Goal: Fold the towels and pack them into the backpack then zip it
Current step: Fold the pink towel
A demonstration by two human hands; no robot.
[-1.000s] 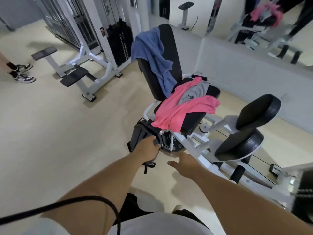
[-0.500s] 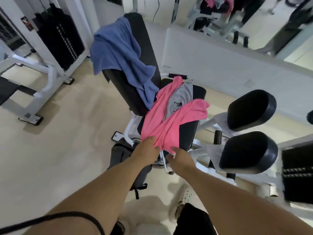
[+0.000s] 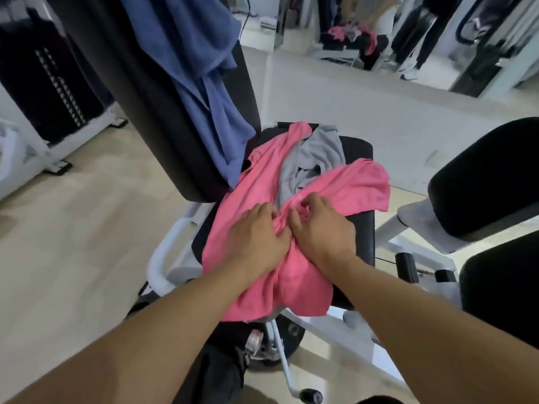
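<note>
A pink towel (image 3: 358, 188) lies crumpled over the black seat (image 3: 360, 153) of a gym machine. A grey towel (image 3: 316, 154) is bunched on top of it, toward the back. A blue towel (image 3: 201, 80) hangs over the black backrest (image 3: 151, 106). Both my hands are on the middle of the pink towel, side by side. My left hand (image 3: 256, 237) gathers a fold of it with curled fingers. My right hand (image 3: 320, 228) pinches the bunched pink cloth. The black backpack (image 3: 215, 371) stands on the floor below the seat, mostly hidden by my arms.
Two black padded rollers (image 3: 484, 182) of the machine stand out at the right on a white frame (image 3: 163, 258). A weight stack (image 3: 55, 91) stands at the left. A mirror (image 3: 408, 33) runs along the back wall. Beige floor (image 3: 73, 228) lies open to the left.
I have moved in close over the seat. My left hand let go of the backpack, and both hands went from the pink towel's hanging edge up onto its middle.
</note>
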